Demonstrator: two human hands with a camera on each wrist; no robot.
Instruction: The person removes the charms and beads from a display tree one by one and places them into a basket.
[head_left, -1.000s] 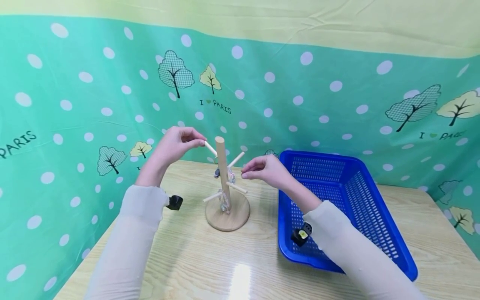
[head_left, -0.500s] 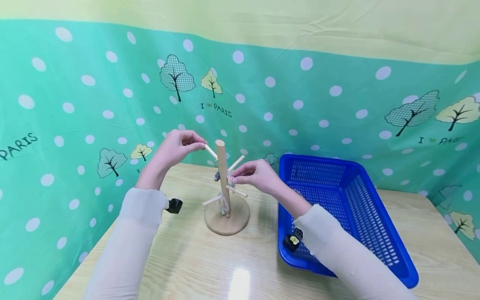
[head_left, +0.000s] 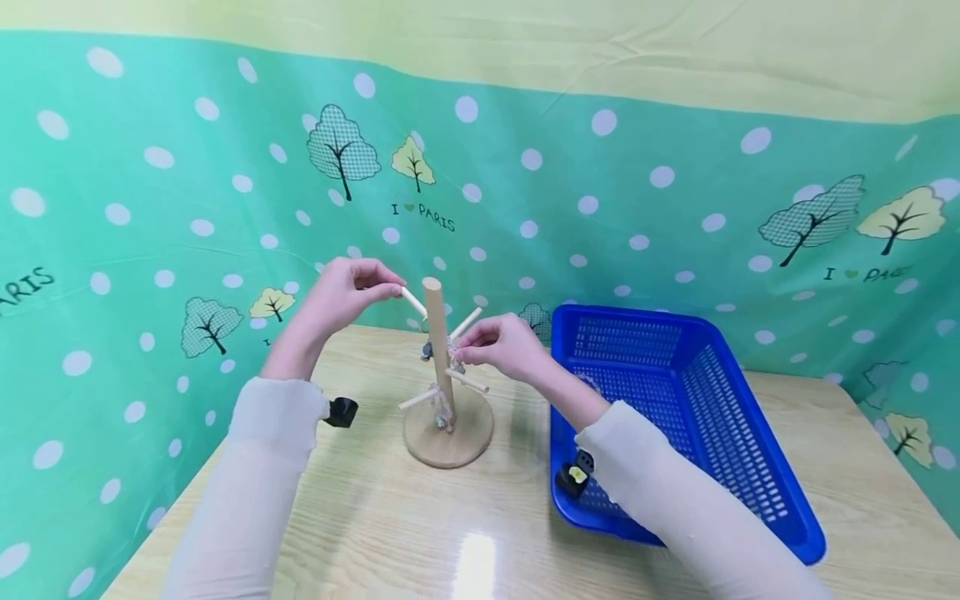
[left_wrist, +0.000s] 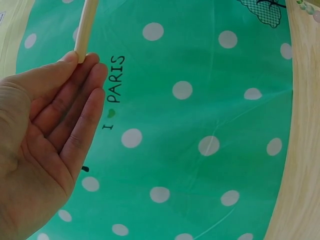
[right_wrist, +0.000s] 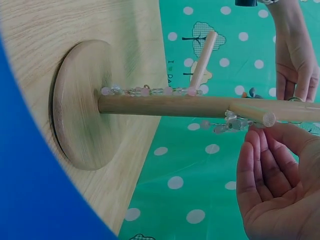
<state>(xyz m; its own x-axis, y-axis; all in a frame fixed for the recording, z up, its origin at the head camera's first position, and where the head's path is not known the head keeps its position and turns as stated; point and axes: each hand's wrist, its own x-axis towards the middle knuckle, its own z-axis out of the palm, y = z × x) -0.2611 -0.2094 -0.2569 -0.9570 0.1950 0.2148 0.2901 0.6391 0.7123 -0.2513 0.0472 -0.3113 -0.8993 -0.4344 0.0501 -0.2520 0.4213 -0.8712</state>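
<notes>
A wooden peg stand (head_left: 437, 333) with a round base (head_left: 450, 450) stands upright on the table. My left hand (head_left: 341, 292) pinches the tip of its upper left peg (left_wrist: 86, 32) between thumb and fingers. With thumb and fingertips, my right hand (head_left: 510, 346) pinches a beaded bracelet (right_wrist: 235, 125) hanging at a right-hand peg (head_left: 467, 322). Another beaded bracelet (right_wrist: 160, 91) hangs from the lower left peg (head_left: 418, 398) and reaches down to the base. Behind the post, below the left hand, hangs a small dark item (head_left: 427, 350), too small to make out.
To the right of the stand is a blue plastic basket (head_left: 637, 311) with perforated walls, partly under my right forearm. The wooden table (head_left: 375, 517) meets a green dotted curtain (head_left: 525, 200) at the back and left.
My right hand has moved left from beside the stand to the bracelet and now pinches it. My left hand has kept its hold on the peg tip.
</notes>
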